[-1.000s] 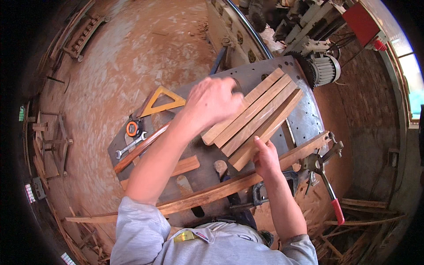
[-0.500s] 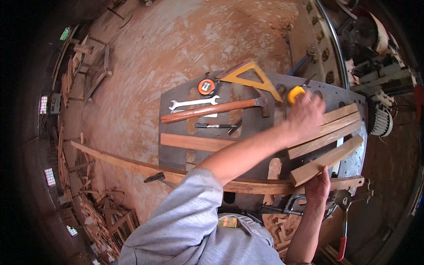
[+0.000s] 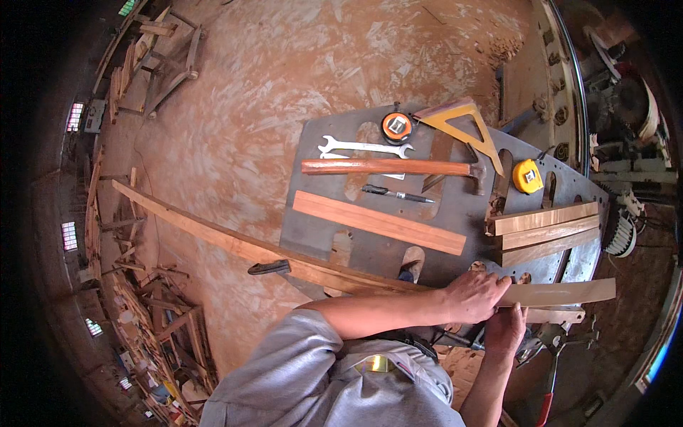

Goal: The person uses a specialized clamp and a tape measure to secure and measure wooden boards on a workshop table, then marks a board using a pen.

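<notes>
A pale wooden strip (image 3: 562, 290) is pinched by my left hand (image 3: 477, 297) and my right hand (image 3: 506, 329), which is underneath, both near its left end. Beneath it a long board (image 3: 199, 222) runs across the front of the grey metal table (image 3: 306, 135). Three strips (image 3: 548, 231) lie together at the right. Behind my hands lie a reddish plank (image 3: 378, 222), a pen (image 3: 398, 193), a wooden-handled hammer (image 3: 385, 166), a wrench (image 3: 366, 147), an orange tape measure (image 3: 397, 125), a yellow tape measure (image 3: 528, 176) and a yellow triangle square (image 3: 462, 124).
Machinery with toothed blades (image 3: 629, 99) and a long metal rail (image 3: 578, 92) stand at the right. A clamp handle (image 3: 549, 398) hangs below the table. Wooden frames (image 3: 174, 71) and scrap wood (image 3: 167, 341) sit on the left over a dusty floor.
The view has swung, shifting the table rightward. One strip has left the group and come nearer me in both hands. My left hand moved from the yellow tape measure down to this strip.
</notes>
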### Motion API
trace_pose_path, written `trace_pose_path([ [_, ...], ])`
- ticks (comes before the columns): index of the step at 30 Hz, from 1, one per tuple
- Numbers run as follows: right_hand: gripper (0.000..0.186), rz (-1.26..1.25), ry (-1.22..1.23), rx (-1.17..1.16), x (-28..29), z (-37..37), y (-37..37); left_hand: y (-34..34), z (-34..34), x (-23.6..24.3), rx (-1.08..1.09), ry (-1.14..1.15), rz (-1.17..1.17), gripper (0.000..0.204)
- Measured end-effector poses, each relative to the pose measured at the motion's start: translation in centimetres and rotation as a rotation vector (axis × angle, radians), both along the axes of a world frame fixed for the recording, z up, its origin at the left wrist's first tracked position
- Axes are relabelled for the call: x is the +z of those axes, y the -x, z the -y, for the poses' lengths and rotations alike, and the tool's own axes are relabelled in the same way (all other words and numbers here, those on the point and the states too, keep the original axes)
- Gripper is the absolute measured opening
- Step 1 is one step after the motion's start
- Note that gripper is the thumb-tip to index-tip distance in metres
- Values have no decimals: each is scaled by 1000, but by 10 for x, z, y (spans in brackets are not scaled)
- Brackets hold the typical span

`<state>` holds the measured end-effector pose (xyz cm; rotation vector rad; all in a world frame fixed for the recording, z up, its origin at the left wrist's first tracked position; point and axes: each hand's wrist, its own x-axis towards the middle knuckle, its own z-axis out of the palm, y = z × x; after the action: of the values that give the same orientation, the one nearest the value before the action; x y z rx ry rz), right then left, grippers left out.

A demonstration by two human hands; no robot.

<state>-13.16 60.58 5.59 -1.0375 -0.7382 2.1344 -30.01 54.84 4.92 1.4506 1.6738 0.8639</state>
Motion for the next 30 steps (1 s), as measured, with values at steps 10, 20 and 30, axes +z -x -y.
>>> trace_pose_path([
  [10,44,79,138,143,11,26,-2,32,55,-5,40,-80,7,62],
  [20,48,307,208,94,26,35,-13,44,57,5,25,-62,-200,54],
  [30,37,300,93,201,14,40,-73,10,17,12,-100,-151,-467,61],
])
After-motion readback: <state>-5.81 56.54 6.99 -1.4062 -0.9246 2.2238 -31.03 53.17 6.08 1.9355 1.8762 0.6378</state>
